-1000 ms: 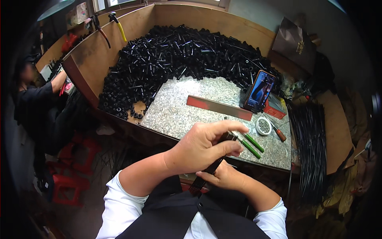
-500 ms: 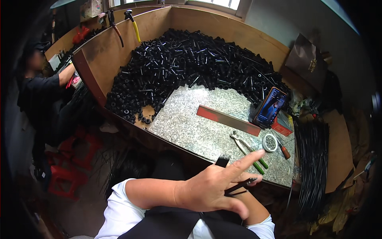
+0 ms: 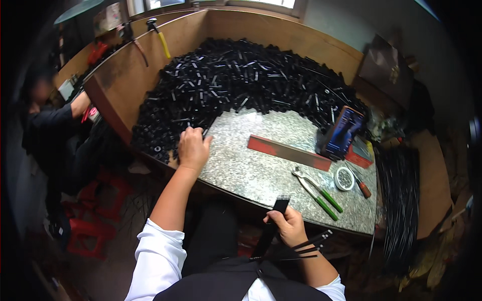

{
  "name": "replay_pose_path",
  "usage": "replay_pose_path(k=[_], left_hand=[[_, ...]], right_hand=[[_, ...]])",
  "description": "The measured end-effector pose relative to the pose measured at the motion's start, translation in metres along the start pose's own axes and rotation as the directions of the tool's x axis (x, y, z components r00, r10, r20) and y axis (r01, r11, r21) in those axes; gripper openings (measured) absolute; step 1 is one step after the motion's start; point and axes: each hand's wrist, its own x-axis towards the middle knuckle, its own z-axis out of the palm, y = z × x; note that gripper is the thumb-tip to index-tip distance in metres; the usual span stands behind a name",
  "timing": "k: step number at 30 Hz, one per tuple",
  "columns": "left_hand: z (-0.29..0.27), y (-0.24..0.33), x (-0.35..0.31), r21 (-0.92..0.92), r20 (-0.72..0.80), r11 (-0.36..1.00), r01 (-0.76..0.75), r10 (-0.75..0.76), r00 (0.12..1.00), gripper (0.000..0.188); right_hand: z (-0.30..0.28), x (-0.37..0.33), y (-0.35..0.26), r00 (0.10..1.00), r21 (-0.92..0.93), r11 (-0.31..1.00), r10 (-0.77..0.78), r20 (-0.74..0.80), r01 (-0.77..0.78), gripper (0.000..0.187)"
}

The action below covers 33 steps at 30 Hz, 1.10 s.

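Observation:
My left hand [image 3: 193, 150] reaches to the near left edge of a large heap of short black tubes [image 3: 236, 75]. Its fingers bend over the tubes and its thumb stands apart; nothing shows in its grasp, though the fingertips are partly hidden. Low at the front edge of the table, my right hand [image 3: 291, 227] is closed around a bundle of flat black strips [image 3: 280, 205], thumb on top. The bundle's upper end rises above the hand. Several thin black rods [image 3: 314, 243] stick out across my right wrist; what holds them is hidden.
On the speckled tabletop [image 3: 241, 170] lie a red-and-grey bar [image 3: 288, 152], green-handled pincers [image 3: 317, 193], a round dish of small pieces [image 3: 344, 178] and a screwdriver [image 3: 362, 186]. A propped phone [image 3: 345, 131] stands at right. Long black strands [image 3: 399, 195] hang beyond it. A co-worker [image 3: 50, 125] sits at left.
My left hand has swung from in front of my right hand up and left to the heap's edge. My right hand, mostly covered before, now shows with the strip bundle. The view has shifted slightly.

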Motion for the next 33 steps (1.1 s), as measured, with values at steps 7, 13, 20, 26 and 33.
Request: replay_pose_path(k=[7, 13, 20, 26, 33], left_hand=[[0.009, -0.001, 0.007, 0.049, 0.067, 0.997, -0.057, 0.053, 0.996, 0.016], [-0.001, 0.041, -0.022, -0.663, 0.07, 0.745, 0.074, -0.037, 0.997, 0.026], [-0.01, 0.111, -0.085, -0.875, 0.479, -0.096, 0.474, -0.035, 0.877, 0.026], [-0.016, 0.125, -0.097, -0.862, 0.504, -0.101, 0.498, -0.048, 0.862, 0.027], [-0.019, 0.131, -0.097, -0.874, 0.483, -0.095, 0.477, -0.056, 0.874, 0.034]], right_hand=[[-0.001, 0.001, 0.002, 0.999, 0.008, 1.0, 0.0, 0.05, -0.001, 0.019], [-0.003, -0.004, -0.003, 0.999, 0.034, 0.999, 0.006, 0.036, -0.008, 0.02], [0.006, -0.008, -0.014, 0.999, 0.041, 0.998, 0.039, 0.033, -0.041, 0.022], [0.01, -0.01, -0.016, 0.998, -0.003, 1.0, 0.021, 0.054, -0.021, 0.021], [0.01, -0.006, -0.011, 0.994, 0.013, 1.0, 0.012, 0.111, -0.014, 0.019]])
